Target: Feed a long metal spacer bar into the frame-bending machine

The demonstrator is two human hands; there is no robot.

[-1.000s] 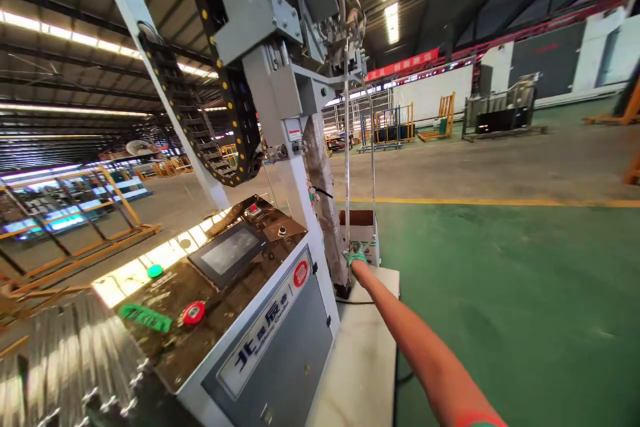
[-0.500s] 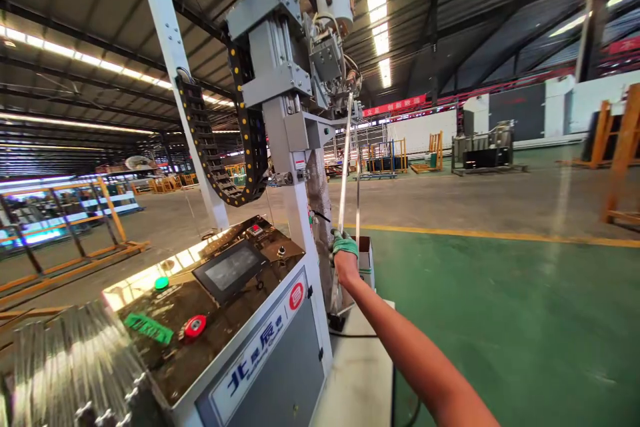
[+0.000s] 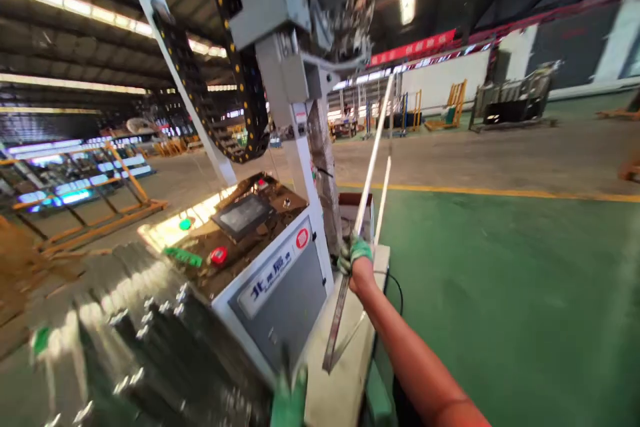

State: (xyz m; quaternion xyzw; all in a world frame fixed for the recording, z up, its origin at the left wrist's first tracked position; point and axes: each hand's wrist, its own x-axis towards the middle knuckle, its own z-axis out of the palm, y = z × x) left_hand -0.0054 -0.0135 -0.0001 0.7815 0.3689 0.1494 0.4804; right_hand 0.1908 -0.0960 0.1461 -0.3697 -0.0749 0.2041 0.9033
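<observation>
The right hand [image 3: 356, 255], gloved, holds a closed grip around the metal strip [image 3: 364, 197], which runs tilted from above the grip to below it beside the machine cabinet [image 3: 280, 280]; the left hand [image 3: 290, 403] is blurred, its grip indeterminable, and the withdrawal step appears to require a steady pull.

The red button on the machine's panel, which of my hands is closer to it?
Left. The left hand is low, below the red button, though blurred. The right hand is farther off beside the machine, gripping the metal strip.

Right hand [image 3: 355, 255] has pulled metal strips [image 3: 367, 173] clear.
</observation>
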